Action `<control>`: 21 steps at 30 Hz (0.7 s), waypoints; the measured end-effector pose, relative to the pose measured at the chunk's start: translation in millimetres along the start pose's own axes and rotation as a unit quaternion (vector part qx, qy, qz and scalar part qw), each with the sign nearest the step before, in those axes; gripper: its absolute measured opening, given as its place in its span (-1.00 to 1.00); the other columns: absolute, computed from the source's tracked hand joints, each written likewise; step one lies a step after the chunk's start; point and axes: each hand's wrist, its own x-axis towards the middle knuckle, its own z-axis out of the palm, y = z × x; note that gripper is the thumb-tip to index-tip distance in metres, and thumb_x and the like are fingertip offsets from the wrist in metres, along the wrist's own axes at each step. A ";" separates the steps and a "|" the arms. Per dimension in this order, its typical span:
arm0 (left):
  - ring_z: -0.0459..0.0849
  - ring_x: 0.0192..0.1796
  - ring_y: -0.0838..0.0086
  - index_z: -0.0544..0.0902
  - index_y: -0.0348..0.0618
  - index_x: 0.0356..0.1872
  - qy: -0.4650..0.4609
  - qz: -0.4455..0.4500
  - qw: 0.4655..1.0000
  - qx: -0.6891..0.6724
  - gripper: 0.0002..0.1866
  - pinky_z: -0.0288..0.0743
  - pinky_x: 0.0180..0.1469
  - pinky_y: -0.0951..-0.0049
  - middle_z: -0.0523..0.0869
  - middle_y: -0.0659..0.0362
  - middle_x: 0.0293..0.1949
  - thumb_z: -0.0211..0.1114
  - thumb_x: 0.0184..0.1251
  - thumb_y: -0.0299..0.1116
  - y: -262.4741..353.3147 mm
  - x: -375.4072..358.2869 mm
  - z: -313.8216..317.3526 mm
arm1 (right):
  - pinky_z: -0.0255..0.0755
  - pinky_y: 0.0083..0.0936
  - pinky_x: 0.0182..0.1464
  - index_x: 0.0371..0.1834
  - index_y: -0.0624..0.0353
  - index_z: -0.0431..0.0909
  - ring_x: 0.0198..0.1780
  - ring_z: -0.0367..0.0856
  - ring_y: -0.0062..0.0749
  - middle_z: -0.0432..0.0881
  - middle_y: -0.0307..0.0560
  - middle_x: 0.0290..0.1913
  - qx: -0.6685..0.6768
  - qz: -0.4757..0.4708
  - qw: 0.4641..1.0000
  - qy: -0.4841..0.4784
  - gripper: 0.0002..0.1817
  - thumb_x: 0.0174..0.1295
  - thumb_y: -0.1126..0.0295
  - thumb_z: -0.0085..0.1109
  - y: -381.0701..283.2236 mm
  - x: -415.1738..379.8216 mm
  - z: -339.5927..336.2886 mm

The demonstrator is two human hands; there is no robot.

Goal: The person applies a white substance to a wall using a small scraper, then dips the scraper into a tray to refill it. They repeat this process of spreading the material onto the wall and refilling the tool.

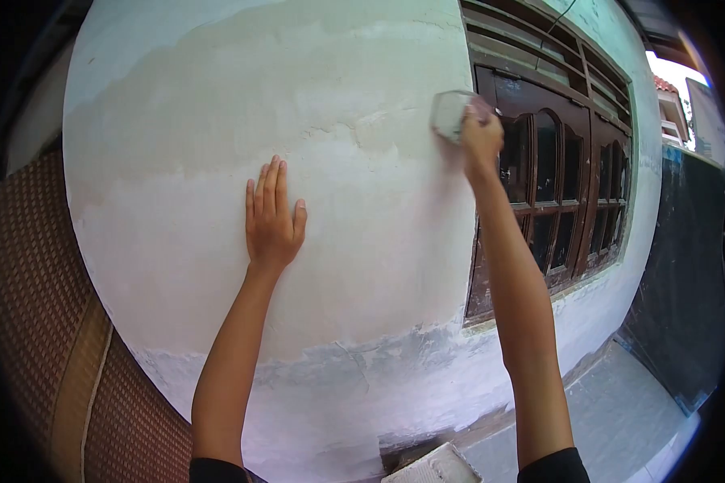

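My left hand (275, 217) lies flat against the wall (362, 241), fingers pointing up and thumb out to the right. It holds nothing. Up at the right, beside the window frame, my right hand (482, 143) has its fingers closed round a flat, pale grey piece (449, 117) with a reddish-brown part near the fingers. Motion blur hides its exact kind, and whether it touches the wall cannot be told. The wall carries whitish and beige patches of coating, with rough ridges between my hands. Grey, uneven patches show lower down.
A brown wooden window (549, 161) with glass panes is set in the wall at right. Woven panelling (32, 266) stands at the left. Below are a whitish, smeared container (433, 468) and a grey floor (604, 419). A dark panel (677, 274) rises at far right.
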 end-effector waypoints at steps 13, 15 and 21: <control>0.15 0.56 0.25 0.17 -0.23 0.51 -0.007 -0.005 1.000 -0.017 -0.34 -0.08 0.59 0.08 0.24 0.08 0.52 0.05 0.40 -0.33 1.0 -0.4 -0.7 | 0.52 -0.24 -0.07 -0.11 0.30 0.58 -0.17 0.70 -0.15 0.71 0.10 -0.22 0.092 0.028 0.993 0.067 -0.73 0.34 0.28 0.18 -28.5 -39.4 14.8; 0.15 0.56 0.25 0.17 -0.23 0.51 -0.007 -0.004 1.000 -0.013 -0.34 -0.08 0.59 0.08 0.24 0.08 0.51 0.05 0.40 -0.33 -0.5 -0.2 -0.3 | 0.52 -0.22 -0.08 -0.12 0.32 0.57 -0.18 0.70 -0.10 0.70 0.18 -0.21 0.147 -0.080 0.981 -0.099 -0.72 0.33 0.27 0.19 -28.9 -55.0 29.5; 0.15 0.56 0.24 0.17 -0.22 0.51 -0.010 0.000 1.000 -0.013 -0.34 -0.08 0.59 0.08 0.22 0.08 0.52 0.05 0.40 -0.31 -0.8 -0.4 -0.4 | 0.50 -0.16 -0.06 -0.10 0.32 0.58 -0.17 0.70 0.04 0.70 0.25 -0.21 0.026 -0.091 0.993 -0.064 -0.70 0.27 0.28 0.22 -22.9 -45.4 31.3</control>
